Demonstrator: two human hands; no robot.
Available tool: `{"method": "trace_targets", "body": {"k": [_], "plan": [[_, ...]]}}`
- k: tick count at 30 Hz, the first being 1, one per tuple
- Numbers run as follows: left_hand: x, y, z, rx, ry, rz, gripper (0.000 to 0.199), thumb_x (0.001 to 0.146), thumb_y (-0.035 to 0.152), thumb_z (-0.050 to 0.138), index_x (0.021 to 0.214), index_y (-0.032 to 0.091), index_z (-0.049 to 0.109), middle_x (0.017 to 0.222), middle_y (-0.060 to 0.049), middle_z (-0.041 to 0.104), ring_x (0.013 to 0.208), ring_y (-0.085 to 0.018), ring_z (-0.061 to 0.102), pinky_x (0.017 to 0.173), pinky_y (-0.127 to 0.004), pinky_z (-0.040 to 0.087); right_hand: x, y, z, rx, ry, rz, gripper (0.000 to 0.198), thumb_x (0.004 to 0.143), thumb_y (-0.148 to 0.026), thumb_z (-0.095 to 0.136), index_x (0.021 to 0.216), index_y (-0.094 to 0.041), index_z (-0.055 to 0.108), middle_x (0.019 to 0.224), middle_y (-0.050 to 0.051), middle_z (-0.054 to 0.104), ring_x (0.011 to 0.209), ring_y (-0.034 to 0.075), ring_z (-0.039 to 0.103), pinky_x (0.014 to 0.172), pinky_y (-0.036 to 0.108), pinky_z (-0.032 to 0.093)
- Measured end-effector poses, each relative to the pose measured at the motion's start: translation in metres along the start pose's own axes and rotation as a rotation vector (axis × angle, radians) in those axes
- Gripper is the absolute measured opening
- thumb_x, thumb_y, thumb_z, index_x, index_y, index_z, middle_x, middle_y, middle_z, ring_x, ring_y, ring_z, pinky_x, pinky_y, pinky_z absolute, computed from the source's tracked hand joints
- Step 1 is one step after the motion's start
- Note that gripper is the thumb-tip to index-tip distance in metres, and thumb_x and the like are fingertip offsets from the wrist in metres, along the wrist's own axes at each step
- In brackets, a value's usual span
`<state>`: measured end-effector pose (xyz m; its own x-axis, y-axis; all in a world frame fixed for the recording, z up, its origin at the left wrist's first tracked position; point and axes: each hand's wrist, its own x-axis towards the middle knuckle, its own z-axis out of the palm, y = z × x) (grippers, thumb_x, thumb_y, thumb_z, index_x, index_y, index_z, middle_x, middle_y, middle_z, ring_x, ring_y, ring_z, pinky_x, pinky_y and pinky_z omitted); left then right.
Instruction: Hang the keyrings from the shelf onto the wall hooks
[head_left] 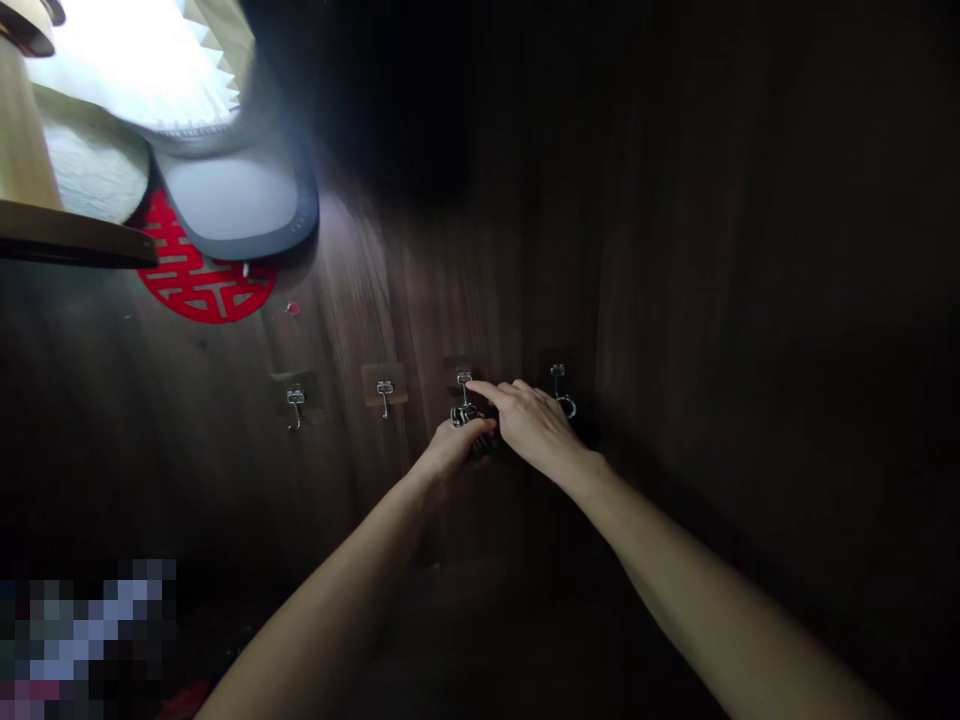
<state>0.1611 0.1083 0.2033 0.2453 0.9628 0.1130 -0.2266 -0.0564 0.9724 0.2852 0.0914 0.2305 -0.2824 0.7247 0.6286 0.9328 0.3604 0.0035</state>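
Note:
On a dark wood-grain panel, a small metal hook (464,380) sits at the middle of the view. Just below it, my left hand (448,447) is closed around a bunch of small shiny metal pieces (466,414), too dim to tell their kind. They hang at or against the hook's lower end; the exact contact is unclear. My right hand (529,415) reaches in from the right, its forefinger stretched out to the hook's stem and its other fingers partly bent. It shows nothing held. Beyond it, another hook (557,371) carries a metal ring (568,407).
Two more bare hooks, a left one (295,398) and a nearer one (385,387), are on the panel (420,520). At upper left are a grey-brimmed cap (236,200), a red cut-out decoration (210,295) and a brown brim (75,235) under bright light. The lower left corner is blurred out.

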Motion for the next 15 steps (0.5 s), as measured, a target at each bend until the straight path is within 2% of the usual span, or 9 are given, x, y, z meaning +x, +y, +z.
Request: {"method": "trace_targets", "body": {"k": [5, 10, 15], "plan": [[-0.005, 0.016, -0.008, 0.047, -0.036, -0.078, 0.017, 0.068, 0.026, 0.07, 0.075, 0.014, 0.06, 0.064, 0.0, 0.061, 0.056, -0.01, 0.058, 0.048, -0.018, 0.044, 0.0, 0.004, -0.005, 0.007, -0.047, 0.014, 0.058, 0.084, -0.006, 0.035, 0.134, -0.035, 0.04, 0.115, 0.003, 0.063, 0.108, 0.022, 0.051, 0.089, 0.037, 0.035], [-0.01, 0.03, -0.019, 0.117, -0.046, -0.096, 0.019, 0.065, 0.016, 0.074, 0.076, 0.015, 0.06, 0.063, 0.001, 0.062, 0.052, -0.011, 0.061, 0.048, -0.021, 0.047, 0.002, -0.002, -0.008, -0.008, -0.071, 0.032, 0.062, 0.082, -0.001, 0.032, 0.135, -0.033, 0.04, 0.112, 0.005, 0.064, 0.105, 0.023, 0.054, 0.088, 0.038, 0.035], [-0.015, 0.031, -0.013, 0.041, -0.086, -0.083, 0.005, 0.075, 0.014, 0.064, 0.073, 0.014, 0.059, 0.065, 0.002, 0.06, 0.053, -0.007, 0.06, 0.047, -0.017, 0.046, 0.002, -0.006, -0.008, -0.044, -0.065, 0.043, 0.057, 0.083, -0.005, 0.034, 0.133, -0.032, 0.041, 0.107, 0.006, 0.066, 0.102, 0.024, 0.056, 0.086, 0.038, 0.035]]}}
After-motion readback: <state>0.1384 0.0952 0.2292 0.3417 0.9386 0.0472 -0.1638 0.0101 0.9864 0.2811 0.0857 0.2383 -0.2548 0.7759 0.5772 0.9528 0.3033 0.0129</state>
